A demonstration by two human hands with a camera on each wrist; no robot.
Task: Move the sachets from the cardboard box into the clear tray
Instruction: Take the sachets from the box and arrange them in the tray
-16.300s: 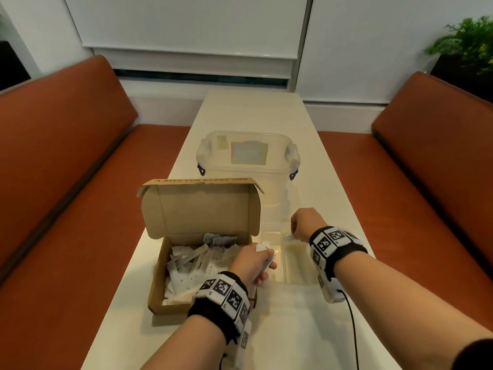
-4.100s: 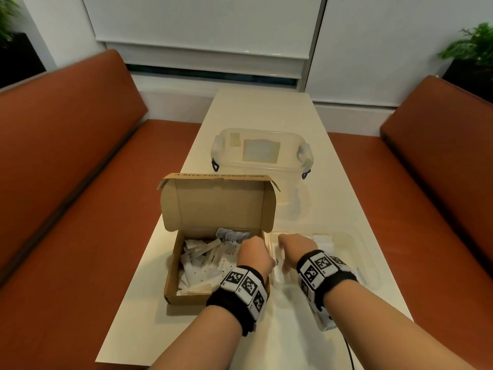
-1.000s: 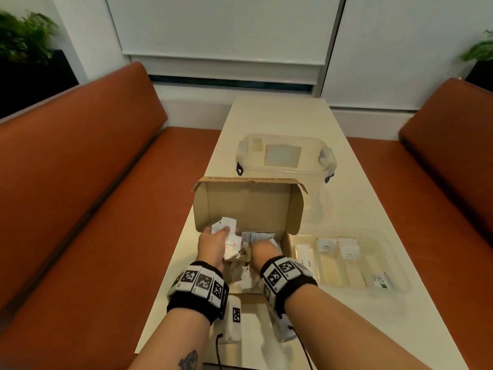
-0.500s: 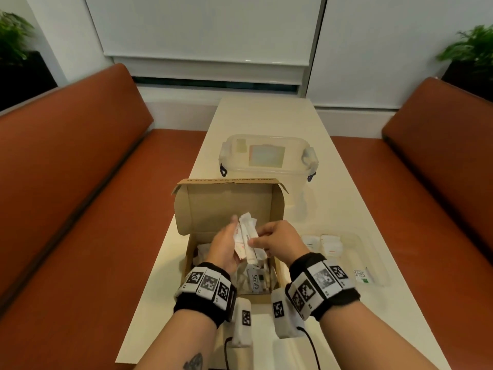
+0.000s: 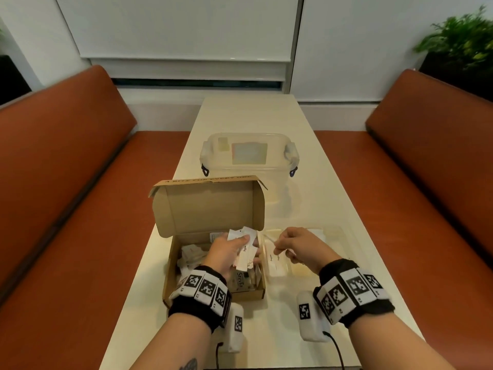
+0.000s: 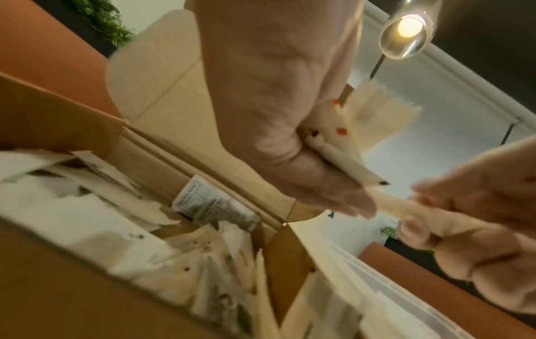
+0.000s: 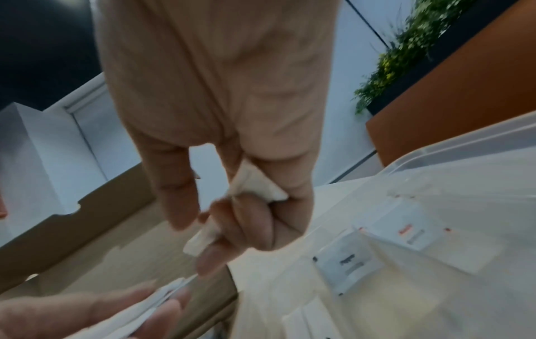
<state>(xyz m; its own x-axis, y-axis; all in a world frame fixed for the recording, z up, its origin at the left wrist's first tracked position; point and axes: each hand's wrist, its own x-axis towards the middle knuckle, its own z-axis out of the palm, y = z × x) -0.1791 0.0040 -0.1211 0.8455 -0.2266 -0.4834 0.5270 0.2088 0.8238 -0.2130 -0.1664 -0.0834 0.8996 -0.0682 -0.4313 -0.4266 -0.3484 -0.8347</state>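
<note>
over the clear tray (image 5: 333, 236), right hand (image 5: 298, 248) pinches a sachet (image 7: 255, 187)

We see a long cream table (image 5: 253, 116) between two orange-brown benches (image 5: 66, 145), white blinds (image 5: 186, 28) behind, a green plant (image 5: 458, 36), and perhaps a glass lamp (image 6: 409, 29) above.

Left grip (image 5: 231, 247) and right grip (image 5: 296, 247), both curled, pinching.

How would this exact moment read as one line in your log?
left hand: holds sachet bundle over cardboard box | right hand: pinches one sachet over clear tray
</note>
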